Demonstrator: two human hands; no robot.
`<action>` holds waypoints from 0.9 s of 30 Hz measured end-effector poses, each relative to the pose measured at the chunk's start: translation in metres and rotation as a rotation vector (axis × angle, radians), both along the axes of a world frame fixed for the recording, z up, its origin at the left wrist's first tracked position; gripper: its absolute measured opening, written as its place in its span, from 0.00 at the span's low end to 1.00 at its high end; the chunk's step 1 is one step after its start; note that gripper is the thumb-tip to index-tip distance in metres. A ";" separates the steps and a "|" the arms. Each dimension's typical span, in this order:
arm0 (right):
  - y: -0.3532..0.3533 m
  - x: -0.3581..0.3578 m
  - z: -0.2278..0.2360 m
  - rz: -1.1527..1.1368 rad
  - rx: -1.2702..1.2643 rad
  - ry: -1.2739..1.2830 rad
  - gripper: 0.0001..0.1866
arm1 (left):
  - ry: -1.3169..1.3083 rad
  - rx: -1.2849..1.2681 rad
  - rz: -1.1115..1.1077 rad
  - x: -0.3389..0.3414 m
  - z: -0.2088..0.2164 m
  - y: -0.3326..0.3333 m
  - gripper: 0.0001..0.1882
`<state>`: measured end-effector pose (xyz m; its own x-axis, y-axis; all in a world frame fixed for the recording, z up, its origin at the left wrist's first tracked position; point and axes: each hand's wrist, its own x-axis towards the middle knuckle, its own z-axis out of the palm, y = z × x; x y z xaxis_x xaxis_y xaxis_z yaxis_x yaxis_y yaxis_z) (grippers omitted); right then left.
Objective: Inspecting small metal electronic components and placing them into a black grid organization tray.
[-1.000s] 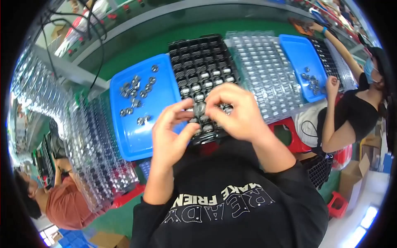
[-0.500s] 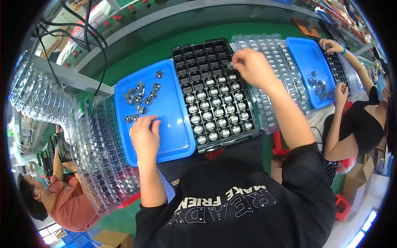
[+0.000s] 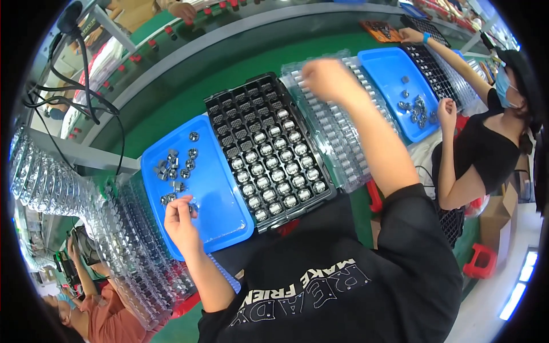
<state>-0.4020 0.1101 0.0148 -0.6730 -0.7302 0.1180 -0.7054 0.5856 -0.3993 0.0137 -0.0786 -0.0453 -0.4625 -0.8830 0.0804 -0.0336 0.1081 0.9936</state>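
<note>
My left hand (image 3: 182,226) is over the near left part of a blue tray (image 3: 229,220), thumb and fingers closed round a small shiny metal part (image 3: 193,208), partly hidden. Several loose metal parts (image 3: 173,163) lie in that tray, beyond the hand. To its right a black compartment tray (image 3: 235,121) holds rows of silver parts (image 3: 274,174) in its nearer pockets; many far pockets are bare. My right hand (image 3: 331,80) is raised above clear plastic trays (image 3: 334,134) filled with small silver pieces. Motion blurs its fingers, and nothing shows clearly in them.
Stacked clear plastic trays (image 3: 137,228) stand at the left. On the right, a co-worker (image 3: 474,131) sits by another blue tray (image 3: 409,128) with metal parts. Black cables (image 3: 86,86) hang at the far left. A red stool (image 3: 479,260) stands at the lower right.
My right hand has left the black tray for the clear trays; one more part sits at the far end of the right column. My left hand has lifted slightly. The whole view has shifted.
</note>
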 end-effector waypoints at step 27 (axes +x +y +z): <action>0.035 0.005 -0.002 -0.050 -0.524 -0.119 0.09 | 0.388 0.485 -0.442 -0.012 0.025 0.042 0.22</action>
